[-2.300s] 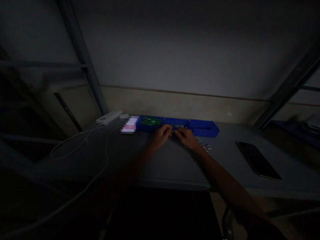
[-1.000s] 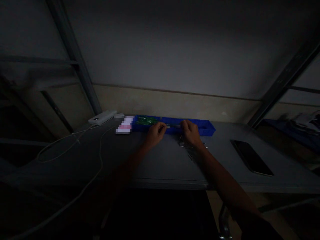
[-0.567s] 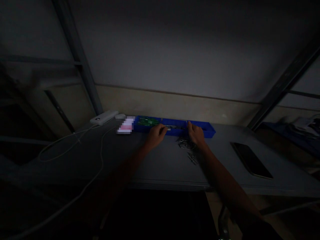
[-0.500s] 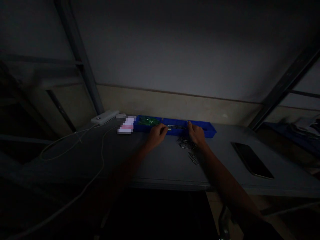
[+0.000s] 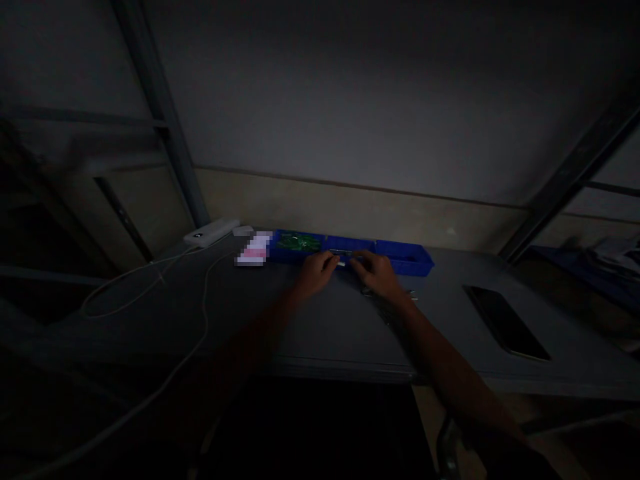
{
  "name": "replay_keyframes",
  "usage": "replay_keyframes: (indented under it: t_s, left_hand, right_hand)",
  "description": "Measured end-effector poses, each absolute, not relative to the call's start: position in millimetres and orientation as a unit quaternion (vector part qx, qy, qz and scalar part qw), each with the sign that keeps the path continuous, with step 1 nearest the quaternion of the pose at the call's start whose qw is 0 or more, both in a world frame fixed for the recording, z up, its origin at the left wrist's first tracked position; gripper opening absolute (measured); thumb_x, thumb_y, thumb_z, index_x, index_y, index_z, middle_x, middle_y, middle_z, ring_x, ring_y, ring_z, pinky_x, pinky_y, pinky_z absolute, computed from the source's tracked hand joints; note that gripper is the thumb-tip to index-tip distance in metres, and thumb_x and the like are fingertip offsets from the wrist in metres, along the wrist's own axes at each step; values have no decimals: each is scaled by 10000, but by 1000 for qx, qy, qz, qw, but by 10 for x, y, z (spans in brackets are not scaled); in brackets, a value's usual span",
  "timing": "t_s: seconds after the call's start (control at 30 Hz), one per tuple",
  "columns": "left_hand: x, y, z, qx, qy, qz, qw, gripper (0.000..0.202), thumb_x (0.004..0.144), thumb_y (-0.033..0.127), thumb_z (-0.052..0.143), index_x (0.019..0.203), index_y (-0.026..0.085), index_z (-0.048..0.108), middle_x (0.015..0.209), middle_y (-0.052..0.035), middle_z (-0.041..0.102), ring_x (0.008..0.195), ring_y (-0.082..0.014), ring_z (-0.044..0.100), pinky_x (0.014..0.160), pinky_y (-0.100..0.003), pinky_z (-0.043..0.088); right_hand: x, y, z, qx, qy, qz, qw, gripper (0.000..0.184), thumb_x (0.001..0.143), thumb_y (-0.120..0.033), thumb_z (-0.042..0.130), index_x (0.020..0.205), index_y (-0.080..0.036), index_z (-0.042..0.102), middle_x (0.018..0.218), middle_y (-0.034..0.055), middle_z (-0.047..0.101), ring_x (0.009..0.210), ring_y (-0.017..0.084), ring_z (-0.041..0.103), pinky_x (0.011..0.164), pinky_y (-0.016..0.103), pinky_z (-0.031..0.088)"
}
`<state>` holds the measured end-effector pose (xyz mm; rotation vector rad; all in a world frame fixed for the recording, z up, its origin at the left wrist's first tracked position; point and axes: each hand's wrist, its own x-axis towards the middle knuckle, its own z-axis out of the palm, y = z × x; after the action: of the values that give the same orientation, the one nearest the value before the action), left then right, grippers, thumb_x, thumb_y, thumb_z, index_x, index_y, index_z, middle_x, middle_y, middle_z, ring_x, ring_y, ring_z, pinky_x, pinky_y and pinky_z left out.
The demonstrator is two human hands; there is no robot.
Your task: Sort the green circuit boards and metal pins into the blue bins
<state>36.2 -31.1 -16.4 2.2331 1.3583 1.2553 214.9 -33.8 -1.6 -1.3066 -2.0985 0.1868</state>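
My left hand [image 5: 316, 272] is closed in a pinch on a small pale piece [image 5: 341, 263], whose kind is too dim to tell. Close to its right, my right hand [image 5: 377, 275] has thumb and fingers bent together toward that piece; anything between them is hidden. Both hands are at the front of a blue divided tray [image 5: 417, 269]. Green items [image 5: 299, 241] fill its left section, and thin metal parts [image 5: 341, 252] lie in the middle one. Below my right hand, small metal parts [image 5: 367, 291] rest on the table, partly covered by the hand and forearm.
A dark phone [image 5: 507, 323] lies on the grey table [image 5: 320, 327] at the right. To the left are a lit, blurred-out screen [image 5: 254, 250], a white device [image 5: 211, 233] and a white cable [image 5: 204, 300]. Metal posts [image 5: 173, 153] and a wall stand behind.
My right hand has moved left from the tray's right divider, over the metal parts, to meet my left hand. The left hand stays nearly in place, still pinching the pale piece.
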Motion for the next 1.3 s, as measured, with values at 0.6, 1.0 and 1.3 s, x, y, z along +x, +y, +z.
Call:
replay_keyframes:
  t_s: [0.6, 1.0, 1.3]
  left_hand:
    - [354, -311, -198, 791, 368, 440, 215, 222, 809, 201, 514, 1029, 167, 531, 776, -14, 623, 713, -132, 599, 661, -235, 456]
    - [371, -286, -250, 770, 465, 412, 145, 299, 910, 291, 316, 704, 183, 504, 606, 1, 547, 583, -132, 536, 603, -242, 396]
    - [501, -359, -360, 814, 473, 310, 134, 235, 890, 333, 405, 1012, 193, 549, 810, -29, 645, 769, -170, 612, 712, -274, 448]
  right_hand:
    - [1998, -289, -210, -442, -798, 156, 378, 462, 914, -452, 268, 618, -187, 503, 570, 4, 517, 560, 136, 483, 555, 246, 343]
    - [1990, -330, -185, -411, -812, 155, 385, 275, 830, -369, 512, 1009, -166, 562, 605, -30, 544, 537, 117, 488, 533, 222, 364]
    - [2185, -171, -175, -585, -742, -7, 327, 334, 903, -395, 400, 1077, -194, 603, 857, 94, 689, 756, 206, 633, 676, 287, 424]
